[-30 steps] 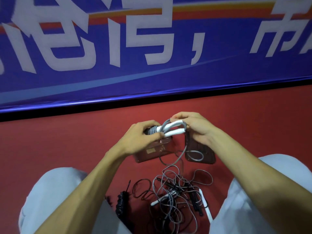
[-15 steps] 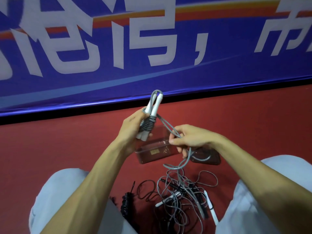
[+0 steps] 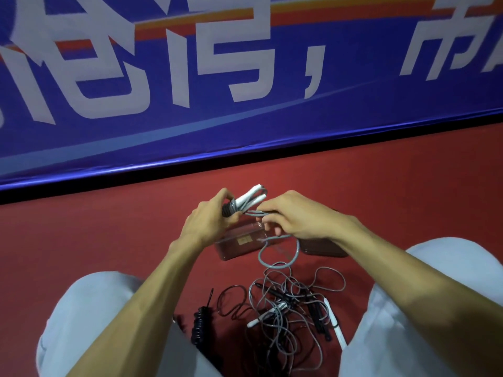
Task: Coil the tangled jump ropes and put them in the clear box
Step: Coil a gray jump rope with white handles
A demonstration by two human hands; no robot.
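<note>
Head view looks down over both forearms, which reach forward from the lower corners and meet above the red floor (image 3: 109, 240). The left hand (image 3: 206, 224) is turned with its back to the camera, and its thumb and fingers curl round the wrapped end of a pair of white handles (image 3: 249, 198). The handles lie side by side and point up and to the right. The right hand (image 3: 299, 219) sits just beside them, palm down and knuckles raised, with its fingers bent inward and pinching the grey cord (image 3: 255, 212) where it leaves the bundle. From under that hand a loop of the same cord hangs down.

The clear box (image 3: 239, 244) rests on the floor directly beneath the hands and is partly hidden by them. A dark flat piece (image 3: 324, 248) lies just to its right, under the right wrist. Nearer the person, between the two knees (image 3: 89, 322) in pale trousers, lies a tangle of ropes (image 3: 288, 308), grey and dark cords with white and black handles mixed in. A black coiled cord (image 3: 200, 322) lies at its left edge. A blue banner (image 3: 272, 126) with large white characters runs behind.
</note>
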